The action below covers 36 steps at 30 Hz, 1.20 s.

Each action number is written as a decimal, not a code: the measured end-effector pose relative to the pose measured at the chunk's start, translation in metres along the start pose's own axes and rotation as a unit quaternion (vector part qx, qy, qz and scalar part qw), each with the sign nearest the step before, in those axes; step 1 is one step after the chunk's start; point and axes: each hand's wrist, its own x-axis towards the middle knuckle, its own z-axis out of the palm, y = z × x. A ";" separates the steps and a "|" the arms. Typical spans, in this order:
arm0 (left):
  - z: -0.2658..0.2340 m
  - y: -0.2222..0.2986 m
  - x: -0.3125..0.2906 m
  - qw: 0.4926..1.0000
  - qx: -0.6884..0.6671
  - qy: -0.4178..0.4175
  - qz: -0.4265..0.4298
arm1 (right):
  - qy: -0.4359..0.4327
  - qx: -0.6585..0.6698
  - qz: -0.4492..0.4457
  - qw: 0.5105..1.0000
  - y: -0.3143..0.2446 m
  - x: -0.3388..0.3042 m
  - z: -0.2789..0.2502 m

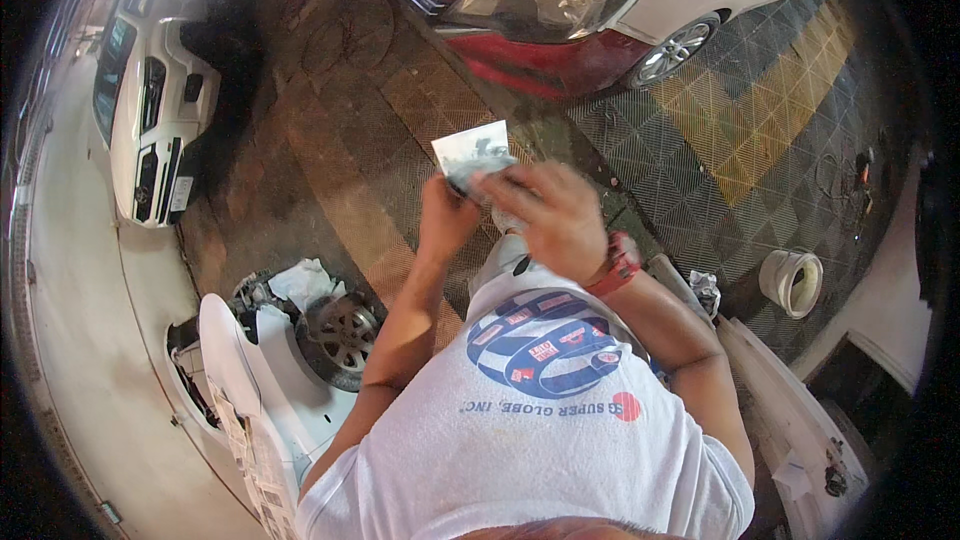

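Sheet of paper [472, 152]: white with grey-black smudging. Wristband [620, 262], just below the paper: red. T-shirt [520, 430], below the paper: white, with a blue-and-white striped globe print carrying small red patches and a red dot. Car [560, 0] above the paper: red front, white side panel. Car [150, 110] left of the paper: white with black trim. Floor tiles [760, 120] right of the paper: grey grid, yellow chevron band.

Red car [560, 10] parked up at 12 o'clock, headlight facing down, one silver wheel [675, 50] showing. White car [150, 110] sits over at 10. Grid floor tiles [760, 130] in grey with a yellow stripe at 2. Loose white body panel [240, 360] and an alloy wheel [340, 335] at 8, white bucket [792, 282] at 4.
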 end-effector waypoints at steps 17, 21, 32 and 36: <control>-0.008 -0.005 0.008 0.951 0.063 -0.286 -0.097 | -0.207 0.214 0.313 0.902 0.085 -0.016 0.008; -0.049 0.000 0.019 0.941 -0.304 0.074 -0.126 | -0.215 0.227 0.312 0.897 0.097 -0.044 -0.004; -0.055 -0.008 0.031 0.937 -0.262 0.179 -0.148 | -0.087 0.254 0.306 0.914 0.088 -0.036 -0.007; -0.029 0.001 0.029 0.969 -0.213 0.099 -0.070 | 0.105 0.284 0.256 0.918 0.058 -0.021 -0.001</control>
